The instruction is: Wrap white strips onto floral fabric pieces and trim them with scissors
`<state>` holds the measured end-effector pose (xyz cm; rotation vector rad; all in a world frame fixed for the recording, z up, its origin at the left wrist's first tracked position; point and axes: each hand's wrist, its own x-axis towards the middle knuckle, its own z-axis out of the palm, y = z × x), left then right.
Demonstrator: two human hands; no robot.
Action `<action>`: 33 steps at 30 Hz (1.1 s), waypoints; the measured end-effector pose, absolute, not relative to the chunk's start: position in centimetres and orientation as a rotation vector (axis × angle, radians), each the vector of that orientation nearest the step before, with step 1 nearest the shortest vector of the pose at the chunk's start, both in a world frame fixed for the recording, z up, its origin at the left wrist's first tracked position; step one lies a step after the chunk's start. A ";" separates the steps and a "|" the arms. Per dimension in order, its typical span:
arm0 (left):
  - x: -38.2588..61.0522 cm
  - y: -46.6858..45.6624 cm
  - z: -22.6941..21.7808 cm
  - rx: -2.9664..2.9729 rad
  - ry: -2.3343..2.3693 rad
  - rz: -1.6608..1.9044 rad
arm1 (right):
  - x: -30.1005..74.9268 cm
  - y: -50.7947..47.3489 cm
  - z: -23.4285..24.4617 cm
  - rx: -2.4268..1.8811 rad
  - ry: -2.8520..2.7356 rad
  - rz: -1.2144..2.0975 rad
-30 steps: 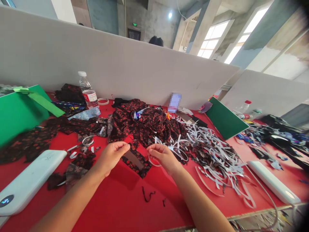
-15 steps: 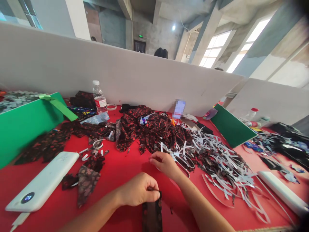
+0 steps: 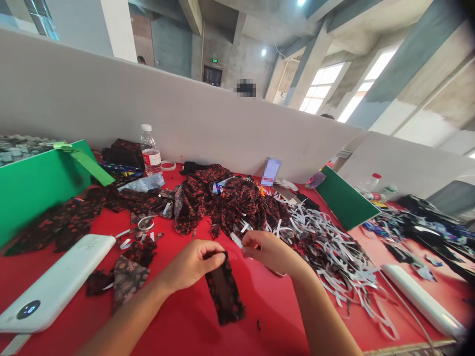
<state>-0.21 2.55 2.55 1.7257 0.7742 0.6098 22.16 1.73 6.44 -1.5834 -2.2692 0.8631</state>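
My left hand (image 3: 193,264) pinches the top end of a dark floral fabric strip (image 3: 224,291) that lies on the red table (image 3: 178,321). Close beside it, my right hand (image 3: 269,252) has its fingers closed on a small white strip (image 3: 236,240), held just above the fabric's upper end. A ring of tape seems to sit under my right palm, mostly hidden. Behind both hands lies a heap of black-and-red floral cloth (image 3: 226,198).
A pile of white paper strips (image 3: 330,242) spreads to the right. A white power bank (image 3: 55,284) lies at left, another (image 3: 423,299) at right. Green boards (image 3: 37,183) (image 3: 345,198), a water bottle (image 3: 150,151), fabric scraps (image 3: 126,277) and a grey partition (image 3: 185,109) surround the area.
My left hand lifted the fabric strip back up and away from the table edge. My right hand left the scissors area and now holds a white strip beside the fabric.
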 end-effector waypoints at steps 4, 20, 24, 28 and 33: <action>-1.0 3.3 3.3 1.872 0.835 0.814 | 22.8 1.9 5.7 -1.103 -1.930 1.335; 0.0 3.0 2.7 1.926 1.106 0.917 | 22.1 1.7 4.2 -1.191 -1.457 1.025; 0.5 2.5 2.0 2.033 1.354 1.145 | 22.1 0.3 6.8 -1.483 -1.860 0.736; 1.2 1.4 1.2 2.248 1.340 1.288 | 19.4 -1.1 7.3 -1.376 -1.919 1.000; 1.7 0.5 1.0 2.353 1.174 1.332 | 17.9 -0.9 5.8 -1.321 -1.675 1.057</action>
